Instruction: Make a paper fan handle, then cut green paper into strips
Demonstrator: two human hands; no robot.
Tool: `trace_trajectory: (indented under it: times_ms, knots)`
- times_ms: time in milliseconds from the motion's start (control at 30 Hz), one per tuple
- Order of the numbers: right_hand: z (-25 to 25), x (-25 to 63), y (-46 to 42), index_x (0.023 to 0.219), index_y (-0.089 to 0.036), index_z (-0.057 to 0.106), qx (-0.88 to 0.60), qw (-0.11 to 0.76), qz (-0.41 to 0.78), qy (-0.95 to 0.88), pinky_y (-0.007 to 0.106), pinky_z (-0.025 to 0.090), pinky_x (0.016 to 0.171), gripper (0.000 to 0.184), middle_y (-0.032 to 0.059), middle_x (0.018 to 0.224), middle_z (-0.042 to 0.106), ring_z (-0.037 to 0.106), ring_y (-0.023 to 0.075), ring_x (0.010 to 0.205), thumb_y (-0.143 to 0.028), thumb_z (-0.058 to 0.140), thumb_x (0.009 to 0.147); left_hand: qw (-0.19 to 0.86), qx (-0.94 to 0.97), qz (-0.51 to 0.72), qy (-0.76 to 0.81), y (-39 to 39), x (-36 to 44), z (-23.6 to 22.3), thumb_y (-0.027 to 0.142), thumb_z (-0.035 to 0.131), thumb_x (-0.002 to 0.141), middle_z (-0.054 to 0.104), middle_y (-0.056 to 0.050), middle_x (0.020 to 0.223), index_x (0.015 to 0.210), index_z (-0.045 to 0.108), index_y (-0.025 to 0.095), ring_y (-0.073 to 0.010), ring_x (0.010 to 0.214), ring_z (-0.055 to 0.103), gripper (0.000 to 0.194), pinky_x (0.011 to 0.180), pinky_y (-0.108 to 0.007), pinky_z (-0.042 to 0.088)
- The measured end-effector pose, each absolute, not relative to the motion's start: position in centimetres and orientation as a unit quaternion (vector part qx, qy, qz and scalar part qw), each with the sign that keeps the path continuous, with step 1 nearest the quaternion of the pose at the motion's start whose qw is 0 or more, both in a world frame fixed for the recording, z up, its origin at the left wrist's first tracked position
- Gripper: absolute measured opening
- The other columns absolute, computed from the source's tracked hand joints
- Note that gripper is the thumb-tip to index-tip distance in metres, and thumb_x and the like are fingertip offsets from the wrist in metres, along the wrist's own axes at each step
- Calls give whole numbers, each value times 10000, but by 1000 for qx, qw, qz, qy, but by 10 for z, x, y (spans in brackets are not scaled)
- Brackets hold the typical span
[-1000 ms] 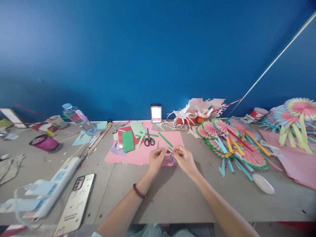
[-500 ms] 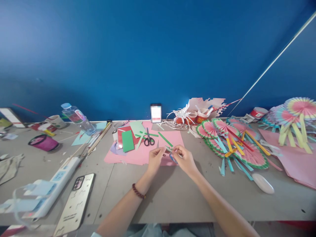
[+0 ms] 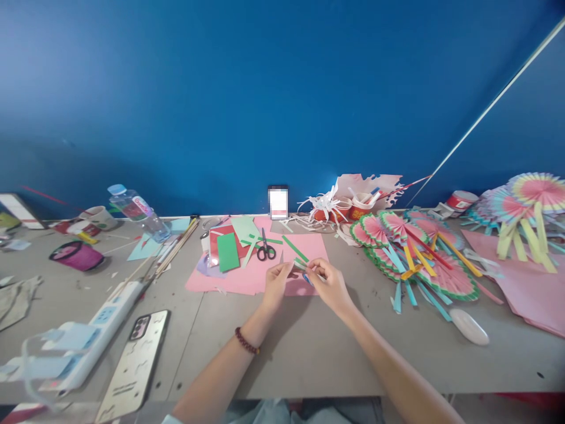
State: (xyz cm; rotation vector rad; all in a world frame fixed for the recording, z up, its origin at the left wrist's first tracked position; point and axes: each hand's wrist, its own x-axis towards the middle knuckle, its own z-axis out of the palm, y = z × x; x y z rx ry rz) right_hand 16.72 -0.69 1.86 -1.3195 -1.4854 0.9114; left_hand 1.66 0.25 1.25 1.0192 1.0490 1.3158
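Note:
Over the pink paper [image 3: 260,281], a thin pale-green paper strip [image 3: 299,265] spans the gap between my two hands. My left hand [image 3: 276,287] pinches one end between thumb and fingertips. The other end is pinched by my right hand [image 3: 330,285]; a small blue thing [image 3: 306,278] shows at its fingers, too small to make out. A darker green strip [image 3: 295,248] lies just beyond the fingertips. Black-handled scissors [image 3: 266,252] rest on the pink paper, points away from me. Left of them are a green paper rectangle [image 3: 228,252] and a pale-green sheet [image 3: 245,228].
Pleated paper fans [image 3: 424,253] and a white oval object [image 3: 469,327] are to the right. On the left lie a phone [image 3: 135,362], a power strip [image 3: 103,330], wooden sticks [image 3: 179,247] and a water bottle [image 3: 139,212]. Another phone [image 3: 278,203] leans against the blue wall.
My fingers have shifted slightly around the pale-green strip, and less of the small blue thing shows at my right hand. The things on the table stay where they were.

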Motion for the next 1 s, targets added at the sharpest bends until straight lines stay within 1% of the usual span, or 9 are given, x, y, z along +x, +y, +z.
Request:
trace_trajectory:
  times_ms: [100,233,367,567,767,1000]
  knots:
    - [17,167,-7,798,-223,597,-535,462,373,-602,259,381,561,192,-45,559,560,502,136,517,-412,606,831,537,440,564,447,2,18,14,572,723,745,770,-107,791,713,765,175,-221,709,697,400,686,-345,559]
    - [17,167,-7,796,-224,586,-526,474,366,-604,249,386,549,219,-53,546,525,475,126,514,-437,588,847,510,466,556,462,0,20,17,519,797,675,744,-63,702,649,760,195,-199,650,648,326,660,-330,543]
    - [20,165,-9,782,-221,588,-526,487,370,-591,238,396,516,273,-54,519,517,468,120,495,-487,590,845,493,471,556,476,-1,20,19,504,773,705,720,-49,663,634,759,197,-184,627,613,315,648,-321,524]
    - [23,164,-11,850,-226,604,-528,490,401,-566,248,447,521,223,-28,563,602,540,146,534,-449,601,828,499,461,556,479,-2,20,20,511,762,711,678,-33,628,623,742,197,-180,630,609,326,652,-315,525]
    - [24,164,-9,780,-227,581,-532,477,399,-574,266,461,568,222,-4,594,645,580,161,558,-445,605,812,515,444,560,473,-1,20,18,480,765,714,708,-44,669,630,751,179,-155,611,600,312,644,-289,526]
    - [20,166,-9,786,-230,562,-529,469,400,-584,263,473,586,199,-1,611,653,603,168,584,-421,591,832,521,438,561,470,0,20,12,493,755,730,727,-47,709,692,770,170,-156,653,613,325,629,-261,510]
